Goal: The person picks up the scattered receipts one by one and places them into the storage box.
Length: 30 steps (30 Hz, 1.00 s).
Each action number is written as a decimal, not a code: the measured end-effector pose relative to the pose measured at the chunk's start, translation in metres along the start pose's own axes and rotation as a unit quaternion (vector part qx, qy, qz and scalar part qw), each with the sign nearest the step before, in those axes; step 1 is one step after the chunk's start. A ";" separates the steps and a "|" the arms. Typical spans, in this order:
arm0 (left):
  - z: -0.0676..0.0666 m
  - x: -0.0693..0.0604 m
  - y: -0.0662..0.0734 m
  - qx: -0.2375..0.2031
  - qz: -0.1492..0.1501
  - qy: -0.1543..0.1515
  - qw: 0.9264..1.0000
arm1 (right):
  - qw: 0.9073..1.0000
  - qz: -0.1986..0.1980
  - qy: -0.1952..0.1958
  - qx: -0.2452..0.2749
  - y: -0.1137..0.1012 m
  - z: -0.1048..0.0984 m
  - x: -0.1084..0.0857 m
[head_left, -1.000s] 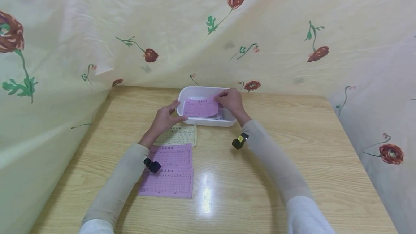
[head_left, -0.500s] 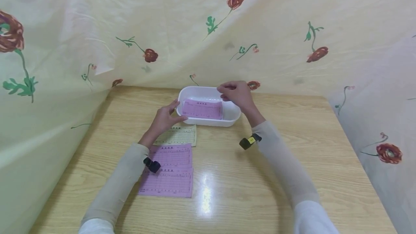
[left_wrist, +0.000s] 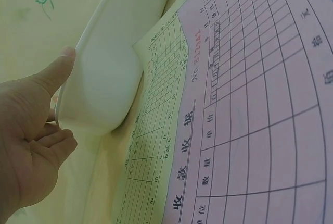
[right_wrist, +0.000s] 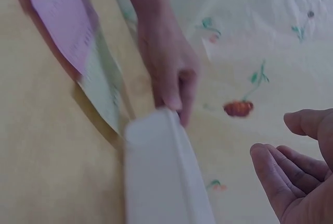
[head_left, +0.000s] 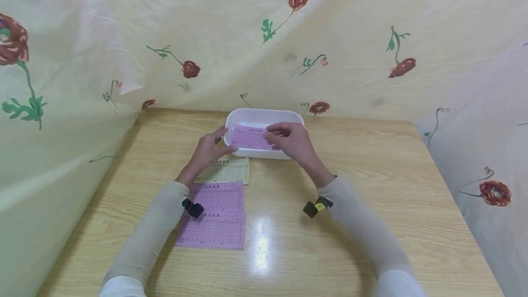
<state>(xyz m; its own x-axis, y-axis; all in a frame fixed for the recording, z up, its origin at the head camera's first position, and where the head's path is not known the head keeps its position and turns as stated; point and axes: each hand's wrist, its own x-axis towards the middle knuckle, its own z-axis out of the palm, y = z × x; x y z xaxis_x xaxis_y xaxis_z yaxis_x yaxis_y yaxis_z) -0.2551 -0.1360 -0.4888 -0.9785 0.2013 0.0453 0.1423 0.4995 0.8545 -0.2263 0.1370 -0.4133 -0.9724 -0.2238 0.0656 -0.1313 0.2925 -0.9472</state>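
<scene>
On my head feed, the left hand (head_left: 207, 152) grips the white plastic tray (head_left: 264, 154) at its nine o'clock end. The right hand (head_left: 292, 142) holds nothing, thumb and fingers parted, above the three o'clock end of the pink receipt (head_left: 247, 137) lying inside.

The pink slip (head_left: 249, 137), pinched at its right end a second ago, has been released into the white tray (head_left: 264, 114). The right grip (head_left: 292, 142), then raised clear, has been brought back lower and leftward, over the slip's right end.
</scene>
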 end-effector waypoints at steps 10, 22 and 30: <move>0.001 0.000 0.001 0.005 0.002 0.002 1.000 | 0.998 0.009 -0.052 0.015 0.018 0.029 -0.043; 0.000 -0.002 -0.001 -0.002 0.024 0.000 1.000 | 0.990 0.068 -0.125 -0.014 0.049 0.056 -0.086; 0.000 -0.002 0.000 0.001 0.018 0.001 1.000 | 0.986 0.078 -0.140 -0.053 0.062 0.067 -0.102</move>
<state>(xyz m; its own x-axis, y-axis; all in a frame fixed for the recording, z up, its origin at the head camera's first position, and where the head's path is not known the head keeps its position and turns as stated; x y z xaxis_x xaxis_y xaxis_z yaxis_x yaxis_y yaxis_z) -0.2532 -0.1366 -0.4892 -0.9730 0.2172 0.0776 0.1781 0.4939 0.8511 -0.1223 0.1158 -0.4992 -0.8925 -0.4124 -0.1825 -0.0178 0.4366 -0.8995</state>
